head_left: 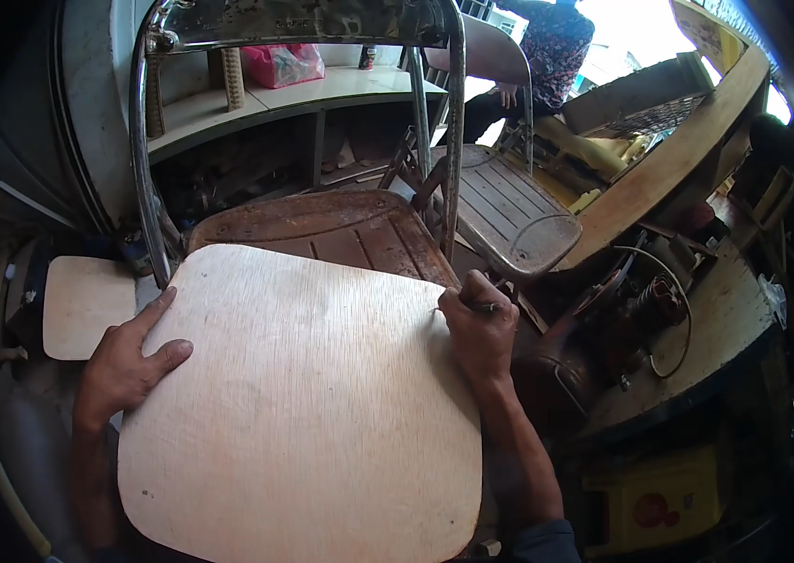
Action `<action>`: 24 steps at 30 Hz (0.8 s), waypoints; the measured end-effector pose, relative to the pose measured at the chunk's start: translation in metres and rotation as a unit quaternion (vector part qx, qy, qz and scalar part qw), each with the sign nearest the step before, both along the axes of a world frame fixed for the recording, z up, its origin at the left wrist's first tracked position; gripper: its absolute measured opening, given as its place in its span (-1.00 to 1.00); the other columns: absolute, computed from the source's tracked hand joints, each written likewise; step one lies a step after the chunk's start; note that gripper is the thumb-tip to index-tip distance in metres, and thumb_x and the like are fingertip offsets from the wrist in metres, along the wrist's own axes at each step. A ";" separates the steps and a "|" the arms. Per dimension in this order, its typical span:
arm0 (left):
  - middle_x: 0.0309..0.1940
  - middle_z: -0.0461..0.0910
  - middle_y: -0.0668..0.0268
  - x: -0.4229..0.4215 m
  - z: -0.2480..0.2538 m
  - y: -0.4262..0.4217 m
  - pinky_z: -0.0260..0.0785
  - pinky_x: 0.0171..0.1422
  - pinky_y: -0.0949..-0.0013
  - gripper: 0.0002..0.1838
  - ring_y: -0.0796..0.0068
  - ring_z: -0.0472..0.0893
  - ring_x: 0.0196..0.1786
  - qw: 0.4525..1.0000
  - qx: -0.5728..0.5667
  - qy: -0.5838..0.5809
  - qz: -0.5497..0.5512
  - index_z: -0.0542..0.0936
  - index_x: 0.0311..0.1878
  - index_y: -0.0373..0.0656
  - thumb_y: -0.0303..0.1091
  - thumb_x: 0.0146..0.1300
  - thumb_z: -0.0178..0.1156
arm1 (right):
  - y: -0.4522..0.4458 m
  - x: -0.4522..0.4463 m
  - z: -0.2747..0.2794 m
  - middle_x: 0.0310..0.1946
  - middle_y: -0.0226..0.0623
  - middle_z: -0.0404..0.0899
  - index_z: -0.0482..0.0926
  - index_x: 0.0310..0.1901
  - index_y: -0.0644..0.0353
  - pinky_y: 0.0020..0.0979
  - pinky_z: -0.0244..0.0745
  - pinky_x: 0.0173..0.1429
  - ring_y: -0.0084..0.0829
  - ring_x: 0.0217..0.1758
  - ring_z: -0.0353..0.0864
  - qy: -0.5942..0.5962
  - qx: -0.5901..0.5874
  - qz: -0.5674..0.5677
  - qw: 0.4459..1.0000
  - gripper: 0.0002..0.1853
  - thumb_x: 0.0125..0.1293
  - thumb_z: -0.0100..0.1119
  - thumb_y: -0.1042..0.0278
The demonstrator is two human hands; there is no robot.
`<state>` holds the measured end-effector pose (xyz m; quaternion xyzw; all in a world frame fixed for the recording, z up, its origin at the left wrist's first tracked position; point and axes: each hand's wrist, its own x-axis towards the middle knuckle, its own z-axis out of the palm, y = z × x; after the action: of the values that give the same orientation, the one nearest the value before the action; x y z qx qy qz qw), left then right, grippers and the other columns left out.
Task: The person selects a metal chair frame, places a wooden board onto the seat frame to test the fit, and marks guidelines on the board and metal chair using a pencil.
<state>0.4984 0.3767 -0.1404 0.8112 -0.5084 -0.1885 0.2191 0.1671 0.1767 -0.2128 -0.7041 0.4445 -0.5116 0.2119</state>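
A large pale wooden board [298, 403] with rounded corners lies in front of me, its far edge over the rusty seat [331, 225] of a metal folding chair. My left hand [129, 361] rests at the board's left edge, thumb on the top face and fingers apart. At the upper right corner of the board is my right hand [480, 319], its fingers closed round a thin dark tool like a pen, most of which the fingers hide.
Behind stands a second folding chair [510, 206], with a seated person [552, 56] beyond it. A smaller board [87, 308] lies at left. A shelf [350, 86] holds a pink bag [284, 66]. Rusty machinery [655, 305] and a yellow crate [660, 502] are at right.
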 end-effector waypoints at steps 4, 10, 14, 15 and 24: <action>0.13 0.62 -0.22 0.003 -0.002 0.001 0.39 0.35 0.17 -0.14 0.05 0.72 0.09 1.000 -0.010 -0.001 -0.009 0.33 0.52 -0.19 -0.02 0.23 0.39 | -0.002 -0.002 0.001 -0.66 -0.34 0.11 0.34 -0.50 0.32 -0.46 0.23 -0.44 -0.68 -0.49 0.12 0.003 0.012 0.018 1.000 -0.77 0.13 0.23 0.50; 0.17 0.60 -0.22 0.000 0.000 0.001 0.37 0.38 0.18 -0.14 0.05 0.69 0.15 1.000 -0.009 0.011 -0.002 0.32 0.52 -0.20 -0.03 0.23 0.40 | 0.001 0.000 0.004 -0.65 -0.36 0.11 0.34 -0.50 0.32 -0.46 0.20 -0.45 -0.68 -0.48 0.12 0.012 0.003 0.000 1.000 -0.77 0.14 0.22 0.51; 0.22 0.59 -0.14 0.017 -0.032 0.007 0.31 0.43 0.22 -0.17 0.12 0.61 0.26 0.988 -0.133 0.069 -0.034 0.32 0.50 -0.29 -0.13 0.26 0.42 | -0.004 -0.008 -0.008 -0.65 -0.40 0.18 0.33 -0.49 0.30 -0.44 0.18 -0.45 -0.67 -0.49 0.13 -0.024 -0.012 0.001 1.000 -0.77 0.20 0.21 0.51; 0.22 0.58 -0.07 0.022 -0.047 0.009 0.31 0.42 0.26 -0.19 0.21 0.57 0.27 0.976 -0.172 0.130 -0.031 0.30 0.49 -0.33 -0.19 0.27 0.41 | -0.007 -0.006 -0.011 -0.65 -0.43 0.22 0.33 -0.49 0.28 -0.43 0.18 -0.45 -0.66 -0.51 0.15 -0.063 -0.026 -0.015 0.998 -0.76 0.23 0.21 0.50; 0.24 0.57 -0.03 -0.014 -0.060 0.010 0.34 0.38 0.30 -0.34 0.27 0.59 0.25 0.933 -0.192 0.304 -0.023 0.29 0.47 -0.44 -0.36 0.35 0.16 | 0.024 0.051 0.088 -0.55 -0.57 0.48 0.54 -0.39 0.19 -0.58 0.24 -0.45 -0.78 -0.50 0.35 0.018 0.136 0.214 0.967 -0.77 0.45 0.27 0.36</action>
<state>0.4841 0.3864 -0.2001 0.6456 -0.4630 -0.3297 0.5101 0.2184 0.2010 -0.1245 -0.7567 0.3527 -0.3758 0.4023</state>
